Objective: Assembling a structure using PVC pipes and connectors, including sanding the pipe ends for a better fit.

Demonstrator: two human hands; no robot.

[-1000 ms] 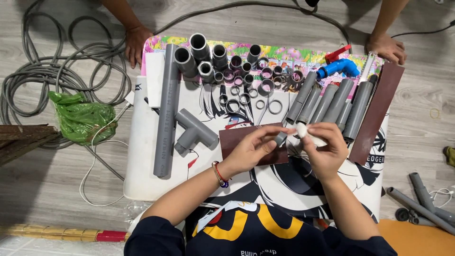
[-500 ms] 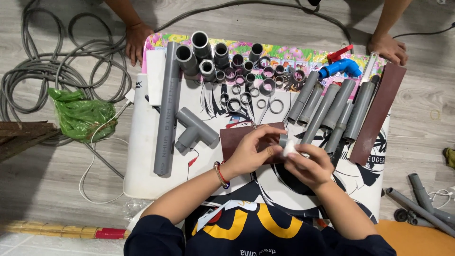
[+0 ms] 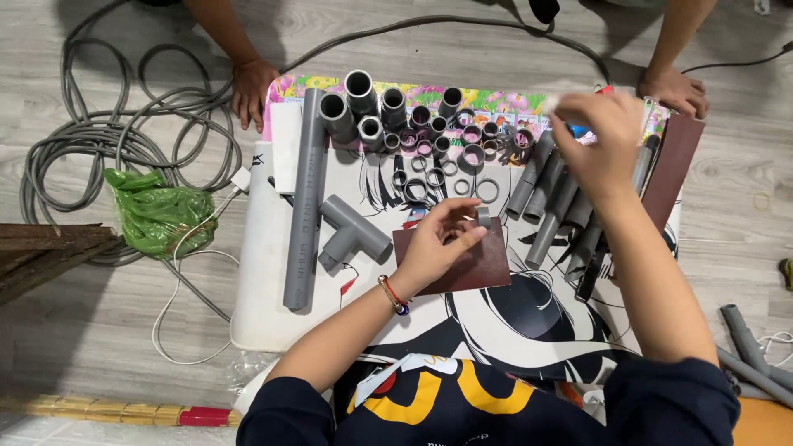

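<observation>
Hands apart: left hand [image 3: 442,244] pinches grey ring [image 3: 483,216] over brown sheet [image 3: 462,263]; right hand [image 3: 601,136] raised, grip unclear.

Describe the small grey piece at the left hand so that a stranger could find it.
On the printed mat, a brown sheet lies under the left hand. The short grey ring is at its fingertips, away from the other rings farther up.

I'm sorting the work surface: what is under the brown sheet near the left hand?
The brown sheet lies on the printed mat, whose drawing continues around it. The left hand covers its upper edge; anything beneath the sheet is hidden.
</observation>
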